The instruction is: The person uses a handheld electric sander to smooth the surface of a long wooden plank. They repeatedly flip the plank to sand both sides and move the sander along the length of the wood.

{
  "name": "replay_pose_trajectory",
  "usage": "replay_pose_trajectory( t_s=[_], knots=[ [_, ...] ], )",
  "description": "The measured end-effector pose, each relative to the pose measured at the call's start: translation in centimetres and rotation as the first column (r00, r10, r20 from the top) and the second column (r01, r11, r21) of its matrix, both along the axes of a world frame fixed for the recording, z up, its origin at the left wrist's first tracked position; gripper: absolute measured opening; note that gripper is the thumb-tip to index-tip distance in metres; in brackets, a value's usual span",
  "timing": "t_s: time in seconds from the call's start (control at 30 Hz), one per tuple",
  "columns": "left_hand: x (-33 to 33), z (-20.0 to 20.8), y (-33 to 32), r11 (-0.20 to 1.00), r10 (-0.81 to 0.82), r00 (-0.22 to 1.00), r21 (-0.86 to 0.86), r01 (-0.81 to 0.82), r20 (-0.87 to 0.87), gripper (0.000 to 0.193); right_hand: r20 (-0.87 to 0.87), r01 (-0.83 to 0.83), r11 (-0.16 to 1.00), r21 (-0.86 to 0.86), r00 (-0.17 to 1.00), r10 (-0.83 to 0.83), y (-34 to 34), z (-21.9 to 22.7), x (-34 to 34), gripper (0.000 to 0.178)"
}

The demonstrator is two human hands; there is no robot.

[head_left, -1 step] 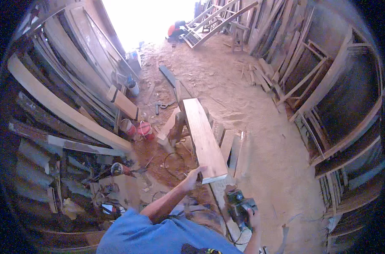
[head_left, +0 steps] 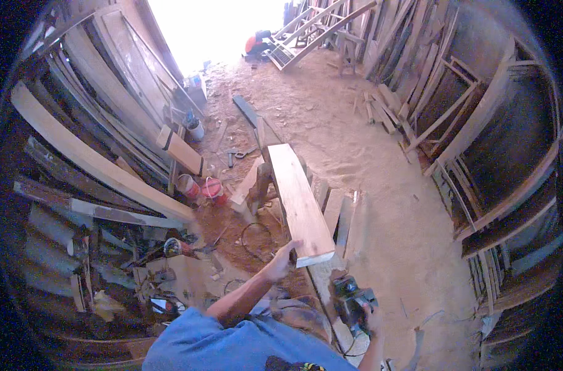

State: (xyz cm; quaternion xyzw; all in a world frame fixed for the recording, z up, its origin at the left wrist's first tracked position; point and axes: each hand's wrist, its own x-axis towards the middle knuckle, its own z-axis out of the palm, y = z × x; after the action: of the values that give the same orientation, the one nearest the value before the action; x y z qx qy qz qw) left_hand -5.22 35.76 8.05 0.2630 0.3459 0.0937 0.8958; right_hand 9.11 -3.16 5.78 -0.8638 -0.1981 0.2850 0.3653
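Note:
A pale, thick wooden plank [head_left: 303,204] lies lengthwise on a narrow beam [head_left: 323,279], its near end facing me. My left hand [head_left: 284,261] closes on the near left edge of this plank, with the thumb toward the top face and the other fingers hidden. To the right of the plank's near end, my right hand [head_left: 373,321] is wrapped round a dark hand-held power tool [head_left: 350,298], which looks like an electric planer. The tool sits over the beam, apart from the plank; a cord shows near it.
Loose boards [head_left: 338,213] lean beside the beam on the right. Two red-and-white buckets [head_left: 213,189] stand left, near a clamp-like metal tool [head_left: 238,154]. Timber stacks [head_left: 102,148] line the left wall, more boards [head_left: 473,148] the right. Sawdust covers the floor [head_left: 386,185].
Almost nothing differs. The view has shifted very slightly; both hands keep their hold on the plank and the power tool.

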Motion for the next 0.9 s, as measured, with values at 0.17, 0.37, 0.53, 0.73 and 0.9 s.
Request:
replay_pose_trajectory(
  t_s=[0.17, 0.37, 0.53, 0.73, 0.9],
  knots=[
    [2.4, 10.6, -0.1, 0.986, 0.153, 0.937, -0.108, -0.125, 0.315, 0.050, -0.240, 0.024, 0.993, 0.113, 0.971, 0.004, 0.9, 2.5, 0.7, 0.047],
    [3.5, 16.4, 4.1, 0.974, 0.201, 0.934, -0.159, -0.160, 0.295, 0.054, -0.323, 0.014, 0.997, 0.072, 0.946, 0.010, 2.0, 2.4, 1.8, 0.054],
    [3.5, 19.0, 6.1, 0.973, 0.194, 0.860, -0.201, -0.110, 0.472, 0.063, -0.267, 0.026, 0.998, 0.051, 0.964, -0.012, 2.4, 0.7, 2.5, 0.054],
    [3.7, 19.9, 8.3, 0.981, 0.135, 0.835, -0.189, -0.039, 0.533, 0.061, -0.254, 0.018, 0.999, 0.044, 0.967, -0.007, 3.0, 0.0, 3.6, 0.054],
    [3.8, 19.6, 9.6, 0.961, 0.154, 0.810, -0.275, 0.009, 0.565, 0.063, -0.237, 0.012, 0.999, 0.033, 0.972, -0.004, 2.8, -0.4, 4.3, 0.054]
  ],
)
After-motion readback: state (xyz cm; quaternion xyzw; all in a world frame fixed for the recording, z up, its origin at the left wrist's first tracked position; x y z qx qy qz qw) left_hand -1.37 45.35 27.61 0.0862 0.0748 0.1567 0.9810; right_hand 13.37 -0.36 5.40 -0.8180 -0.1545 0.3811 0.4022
